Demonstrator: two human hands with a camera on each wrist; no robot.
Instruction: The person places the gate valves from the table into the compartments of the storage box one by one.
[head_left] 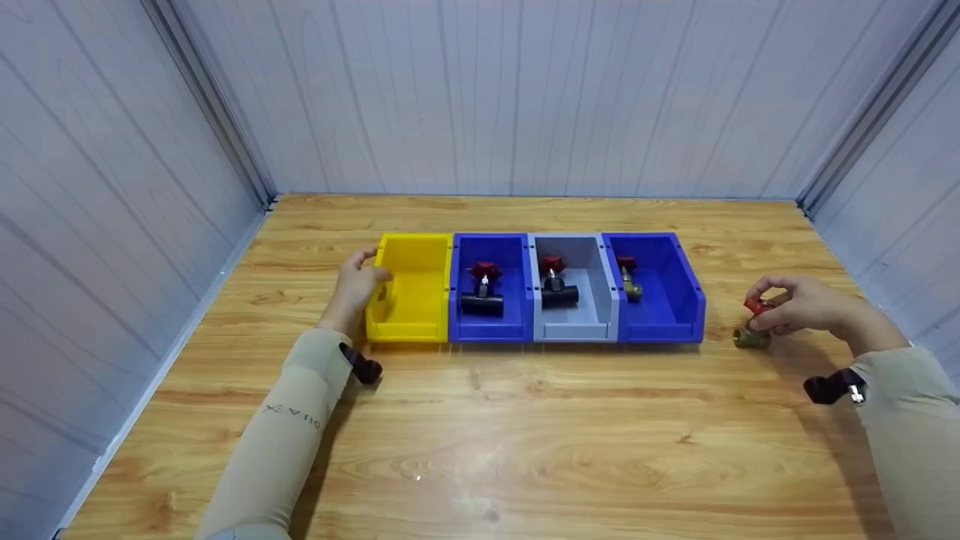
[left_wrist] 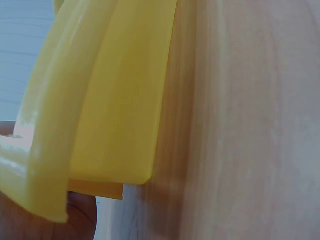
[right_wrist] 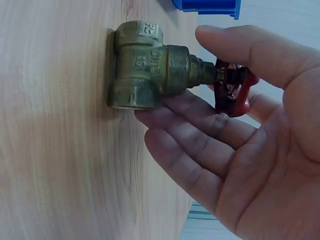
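At the left end of the bin row, my left hand (head_left: 355, 291) grips the side wall of the yellow bin (head_left: 409, 331), thumb over the inner side. In the left wrist view the yellow wall (left_wrist: 117, 110) hides most of that hand. My right hand (head_left: 814, 309) is right of the bins, thumb and fingers around the red handwheel of a brass gate valve (head_left: 751, 337). The right wrist view shows the valve's brass body (right_wrist: 137, 70) against the wooden tabletop, the red handwheel (right_wrist: 232, 92) between thumb and fingers.
A blue bin (head_left: 491, 332) and a grey bin (head_left: 574, 331) each hold a black tee-shaped valve with a red handle. The right blue bin (head_left: 660, 332) holds a brass valve (head_left: 631, 289) with a red handle. Panel walls enclose the wooden table (head_left: 525, 442) on three sides.
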